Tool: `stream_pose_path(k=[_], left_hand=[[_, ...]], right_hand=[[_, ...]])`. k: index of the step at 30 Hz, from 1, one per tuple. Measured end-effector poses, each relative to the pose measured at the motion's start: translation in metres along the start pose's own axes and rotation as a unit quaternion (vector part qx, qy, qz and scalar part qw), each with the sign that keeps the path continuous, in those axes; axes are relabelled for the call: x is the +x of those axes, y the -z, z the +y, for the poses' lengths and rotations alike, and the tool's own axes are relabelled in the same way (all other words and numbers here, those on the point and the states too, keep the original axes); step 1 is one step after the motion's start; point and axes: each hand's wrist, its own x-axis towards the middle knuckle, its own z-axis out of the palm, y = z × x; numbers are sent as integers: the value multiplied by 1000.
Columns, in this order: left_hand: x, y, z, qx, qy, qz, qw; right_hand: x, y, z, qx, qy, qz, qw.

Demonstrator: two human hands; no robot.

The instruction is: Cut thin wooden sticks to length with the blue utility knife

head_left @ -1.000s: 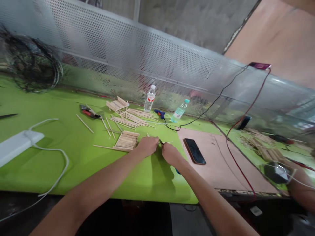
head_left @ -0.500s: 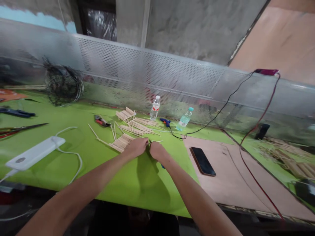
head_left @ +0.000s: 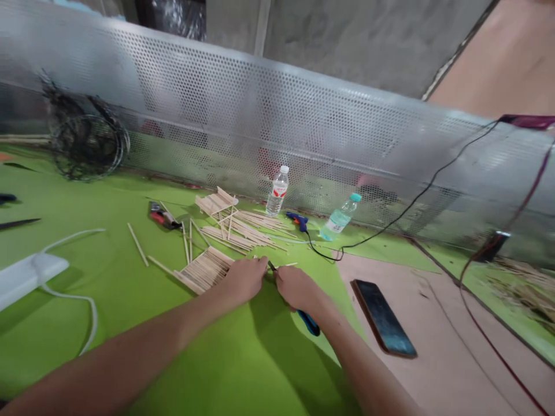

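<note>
Bare green table (head_left: pixel 243 370) at 6 o'clock, near edge: wide free room, only two forearms cross it. At 9 o'clock white power strip (head_left: pixel 17 280) with looping cord blocks way. At 11 o'clock flat stick panel (head_left: pixel 203 269) touches left hand (head_left: pixel 243 280); loose stick pile (head_left: pixel 243 226) behind it. At 12 o'clock two water bottles (head_left: pixel 277 191) stand before metal mesh wall (head_left: pixel 277 124). At 3 o'clock phone (head_left: pixel 384 316) lies flat, well apart from right hand (head_left: pixel 297 287). Black cable (head_left: pixel 390 222) runs at 2 o'clock.
</note>
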Motion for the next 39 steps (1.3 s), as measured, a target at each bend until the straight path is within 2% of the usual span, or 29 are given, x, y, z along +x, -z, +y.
stream_pose_path(k=[6, 13, 19, 35, 39], left_hand=[[2, 1, -1, -5, 2, -6, 1000], [-1, 0, -7, -34, -5, 12, 999], [-1, 3, -2, -33, 17, 5, 999], [0, 6, 0, -15, -8, 2, 1000], [-2, 6, 1, -50, 3, 6, 999]], right_hand=[[2, -8, 12, 1, 21, 9, 1000], [5, -16, 9, -11, 6, 31, 999], [-2, -15, 6, -4, -3, 45, 999], [-2, -15, 3, -27, -19, 44, 998], [-2, -14, 3, -18, -9, 51, 999]])
